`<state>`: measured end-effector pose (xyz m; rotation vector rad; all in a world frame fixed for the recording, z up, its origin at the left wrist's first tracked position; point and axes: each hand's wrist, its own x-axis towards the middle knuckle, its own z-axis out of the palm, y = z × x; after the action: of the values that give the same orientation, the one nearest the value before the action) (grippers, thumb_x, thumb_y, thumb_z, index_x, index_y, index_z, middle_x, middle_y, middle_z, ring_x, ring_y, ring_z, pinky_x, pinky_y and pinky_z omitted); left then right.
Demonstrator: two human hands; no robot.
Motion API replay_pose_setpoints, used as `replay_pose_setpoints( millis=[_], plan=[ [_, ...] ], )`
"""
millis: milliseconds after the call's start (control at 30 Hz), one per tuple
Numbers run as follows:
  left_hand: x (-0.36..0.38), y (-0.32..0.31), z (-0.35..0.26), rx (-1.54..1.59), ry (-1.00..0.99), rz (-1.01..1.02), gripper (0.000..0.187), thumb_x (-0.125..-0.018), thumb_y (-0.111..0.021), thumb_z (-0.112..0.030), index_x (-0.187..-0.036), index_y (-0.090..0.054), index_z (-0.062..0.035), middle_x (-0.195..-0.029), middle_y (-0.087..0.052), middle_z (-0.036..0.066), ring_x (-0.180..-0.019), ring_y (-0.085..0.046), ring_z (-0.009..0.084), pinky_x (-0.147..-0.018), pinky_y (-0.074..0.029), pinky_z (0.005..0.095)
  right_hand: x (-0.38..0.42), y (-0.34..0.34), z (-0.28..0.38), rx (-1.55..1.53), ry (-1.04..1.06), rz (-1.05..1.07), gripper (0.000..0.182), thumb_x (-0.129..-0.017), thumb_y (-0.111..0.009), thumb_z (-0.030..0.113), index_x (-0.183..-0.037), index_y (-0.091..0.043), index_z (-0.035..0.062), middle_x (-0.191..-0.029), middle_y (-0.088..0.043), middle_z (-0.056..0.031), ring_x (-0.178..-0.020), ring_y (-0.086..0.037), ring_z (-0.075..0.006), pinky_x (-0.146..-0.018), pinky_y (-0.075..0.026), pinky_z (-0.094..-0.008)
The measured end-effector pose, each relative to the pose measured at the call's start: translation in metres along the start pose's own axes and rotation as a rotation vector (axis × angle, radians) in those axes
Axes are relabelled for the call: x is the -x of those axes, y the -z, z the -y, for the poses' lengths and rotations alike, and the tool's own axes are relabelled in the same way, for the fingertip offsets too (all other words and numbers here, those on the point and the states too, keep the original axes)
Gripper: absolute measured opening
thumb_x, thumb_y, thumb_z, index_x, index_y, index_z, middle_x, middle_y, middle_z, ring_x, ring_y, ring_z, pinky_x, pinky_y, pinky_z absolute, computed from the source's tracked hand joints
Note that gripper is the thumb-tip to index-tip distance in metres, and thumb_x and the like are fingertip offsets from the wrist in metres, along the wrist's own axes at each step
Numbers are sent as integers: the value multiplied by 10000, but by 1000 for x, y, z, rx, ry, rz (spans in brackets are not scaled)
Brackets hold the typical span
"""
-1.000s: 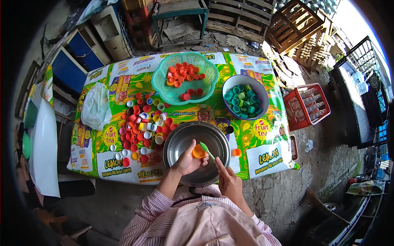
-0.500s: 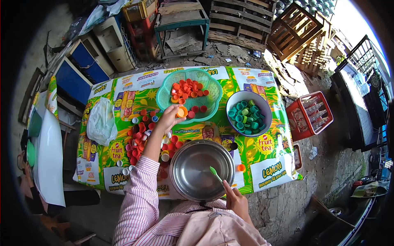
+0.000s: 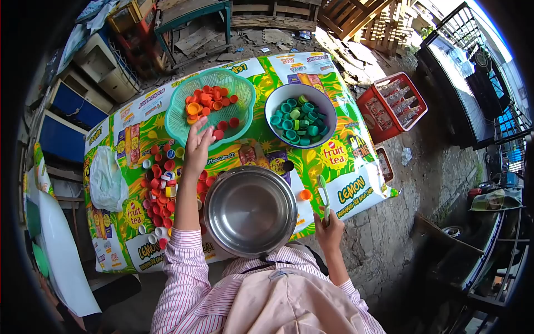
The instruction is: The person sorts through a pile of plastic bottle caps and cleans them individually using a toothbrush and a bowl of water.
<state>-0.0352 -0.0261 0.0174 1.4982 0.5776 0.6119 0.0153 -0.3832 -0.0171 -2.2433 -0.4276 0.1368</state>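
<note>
My left hand [image 3: 198,143] reaches over the near rim of a green plastic basket [image 3: 179,127] that holds several red and orange bottle caps [image 3: 207,102]; its fingers are spread and hold nothing. My right hand [image 3: 328,227] is closed around a small green tool [image 3: 324,193] beside the table's near right edge. An empty steel bowl [image 3: 250,210] sits between my arms. A heap of mixed red, orange and white caps [image 3: 163,182] lies left of my left forearm.
A blue-rimmed bowl [image 3: 276,97] of green caps stands right of the basket. One orange cap [image 3: 305,195] lies by the steel bowl. A white plastic bag [image 3: 107,180] rests at the table's left. A red bottle crate [image 3: 396,106] stands on the ground to the right.
My left hand carried an orange cap from over the steel bowl to the green basket and let it go. My right hand moved off the bowl to the right with the green tool.
</note>
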Motion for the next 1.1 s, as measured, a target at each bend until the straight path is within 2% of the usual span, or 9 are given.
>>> replay_pose_setpoints(
  millis=[100,167,467,633,667,800,967,1033,1100],
  plan=[
    [67,-21,-22,126,202,393,334,-926,-476,-163,-1228,-412,-34,-1116,-534,90,-974,-538,132,-816,-452,262,-20,-20,-23,182,76,103,210,-767,-663,198,-917,-619,58,-553,-557,-139,-507,-568,-320,-475,-436,-384],
    [105,-32,-17,31,310,602,352,-923,-475,-164,-1244,-406,-36,-1108,-545,67,-944,-548,127,-798,-446,261,-27,-26,-22,242,113,119,220,-774,-653,219,-924,-619,61,-570,-568,-143,-526,-575,-328,-489,-448,-396],
    [171,-21,14,49,307,274,344,-921,-483,-182,-1233,-413,-54,-1062,-551,50,-851,-536,94,-721,-438,226,-37,-46,-33,302,291,51,171,-790,-645,216,-792,-612,48,-555,-557,-156,-524,-565,-345,-470,-429,-406],
    [175,-27,10,-4,239,236,361,-926,-479,-172,-1257,-398,-53,-1085,-543,54,-866,-541,90,-738,-443,230,-14,-20,33,-96,249,96,74,-783,-652,91,-814,-619,32,-528,-530,-134,-419,-530,-224,-415,-369,-319],
    [175,-34,10,53,247,274,374,-931,-475,-181,-1272,-389,-54,-1104,-538,62,-890,-549,100,-743,-448,233,-9,-21,46,-235,280,111,43,-772,-658,65,-803,-640,43,-466,-439,-46,-419,-376,-55,-401,-294,-246],
    [176,-54,13,342,398,413,392,-952,-434,-226,-1295,-382,-42,-1179,-523,77,-989,-556,145,-814,-467,260,5,-30,61,-421,353,435,157,-743,-615,8,-893,-653,32,-539,-527,-35,-475,-461,-42,-459,-382,-218],
    [171,-53,23,478,393,395,292,-919,-508,-157,-1180,-462,-34,-1125,-545,61,-993,-556,138,-837,-477,255,4,-31,63,-431,398,468,217,-742,-627,6,-956,-648,32,-520,-495,-25,-464,-436,-33,-450,-364,-215],
    [164,-51,32,235,115,342,283,-870,-556,-44,-1139,-472,-26,-1112,-545,77,-1021,-549,144,-853,-479,267,5,-21,74,-409,278,403,301,-751,-647,18,-1050,-625,48,-474,-396,2,-437,-355,-28,-425,-302,-212],
    [155,-48,37,-112,98,236,344,-790,-598,31,-1108,-470,-3,-1049,-537,91,-1019,-562,182,-876,-487,298,6,-20,64,-406,286,381,356,-759,-662,32,-1108,-598,52,-461,-309,26,-432,-286,-28,-417,-247,-211]
  ],
)
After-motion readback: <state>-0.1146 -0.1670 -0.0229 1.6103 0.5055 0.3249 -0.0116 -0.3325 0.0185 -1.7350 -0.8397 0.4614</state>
